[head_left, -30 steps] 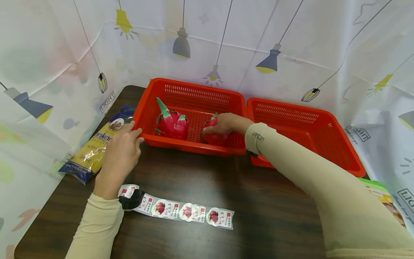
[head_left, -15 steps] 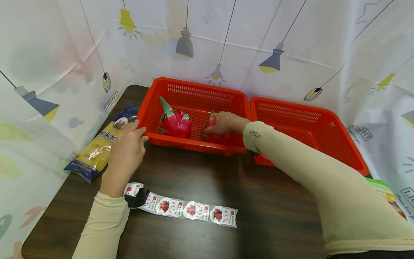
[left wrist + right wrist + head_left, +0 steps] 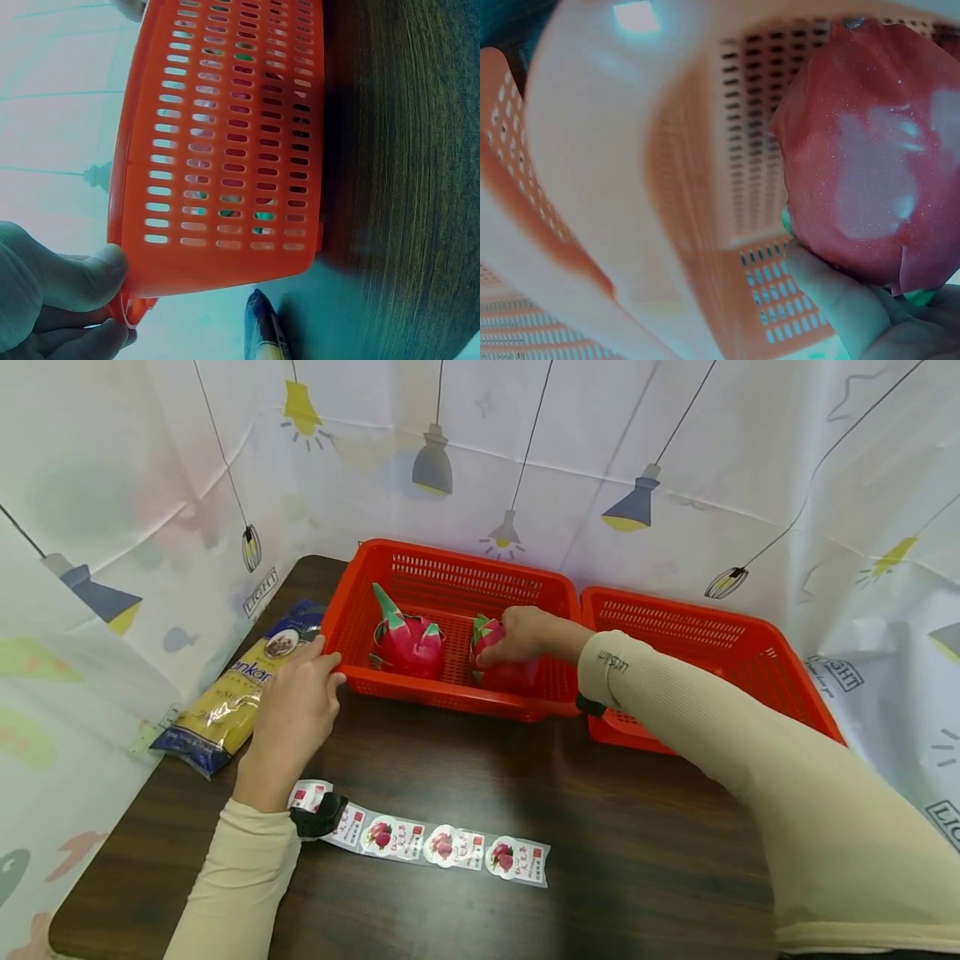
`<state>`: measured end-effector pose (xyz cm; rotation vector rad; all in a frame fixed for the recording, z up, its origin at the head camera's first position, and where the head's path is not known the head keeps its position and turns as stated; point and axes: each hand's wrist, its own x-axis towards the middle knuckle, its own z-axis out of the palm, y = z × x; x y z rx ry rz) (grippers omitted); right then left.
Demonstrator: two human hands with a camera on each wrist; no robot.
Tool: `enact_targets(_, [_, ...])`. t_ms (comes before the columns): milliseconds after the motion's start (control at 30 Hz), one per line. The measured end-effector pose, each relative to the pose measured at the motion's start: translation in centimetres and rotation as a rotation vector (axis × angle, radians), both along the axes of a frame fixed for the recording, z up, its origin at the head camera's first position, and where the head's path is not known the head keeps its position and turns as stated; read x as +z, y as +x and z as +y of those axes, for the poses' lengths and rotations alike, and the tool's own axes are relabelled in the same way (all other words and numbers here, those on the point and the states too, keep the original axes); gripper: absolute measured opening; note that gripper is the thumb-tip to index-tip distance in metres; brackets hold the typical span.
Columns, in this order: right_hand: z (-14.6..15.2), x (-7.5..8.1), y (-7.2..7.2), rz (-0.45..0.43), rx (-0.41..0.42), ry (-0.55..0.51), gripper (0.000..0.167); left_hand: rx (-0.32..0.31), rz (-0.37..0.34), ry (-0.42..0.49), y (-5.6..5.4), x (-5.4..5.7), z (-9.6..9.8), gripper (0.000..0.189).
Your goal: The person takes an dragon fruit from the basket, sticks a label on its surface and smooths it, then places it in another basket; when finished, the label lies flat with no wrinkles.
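My left hand (image 3: pixel 296 714) grips the near left corner of a red plastic basket (image 3: pixel 442 695). In the left wrist view its thumb lies on the rim, fingers curled underneath. Inside that basket, on the right side, my right hand (image 3: pixel 528 633) holds a dragon fruit (image 3: pixel 510 677) from above; part of the fruit is hidden behind the hand. The right wrist view shows the fruit's smooth pink skin (image 3: pixel 877 165) close up, with fingers against its lower side. A second dragon fruit (image 3: pixel 412 647) with a long green leaf tip sits in the basket's left half.
Another red basket (image 3: pixel 806 689) adjoins on the right, partly behind the right forearm. A yellow and blue bag (image 3: pixel 225 702) lies left. A strip of dragon fruit stickers (image 3: pixel 450 847) lies on the dark table (image 3: pixel 420 760). A printed sheet (image 3: pixel 480 452) hangs behind the baskets.
The head view has shifted slightly. My right wrist and forearm have moved a little to the right while the hand stays on the dragon fruit. My left hand keeps its hold on the basket.
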<state>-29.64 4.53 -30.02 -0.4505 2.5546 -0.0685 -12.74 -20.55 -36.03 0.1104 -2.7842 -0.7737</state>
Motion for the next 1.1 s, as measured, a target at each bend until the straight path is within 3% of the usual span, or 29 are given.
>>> enact_targets(267, [1.5,3.7,0.3,0.018,0.002,-0.115,0.064,-0.002,0.000,-0.009,-0.1,0.2,0.2,0.037])
enact_targets(533, [4.7,7.3,2.0,-0.002,0.014,-0.239,0.072,-0.002,0.001,-0.003,0.0,0.1,0.2,0.037])
enact_targets(833, [8.2,9.8,6.8,0.118,0.119,-0.348,0.063,0.005,0.002,-0.009,0.2,-0.2,-1.1,0.039])
enact_targets(1100, [10.7,9.7,12.1,0.170,0.142,-0.372,0.071,0.016,-0.035,0.016,0.0,-0.2,-2.3,0.042])
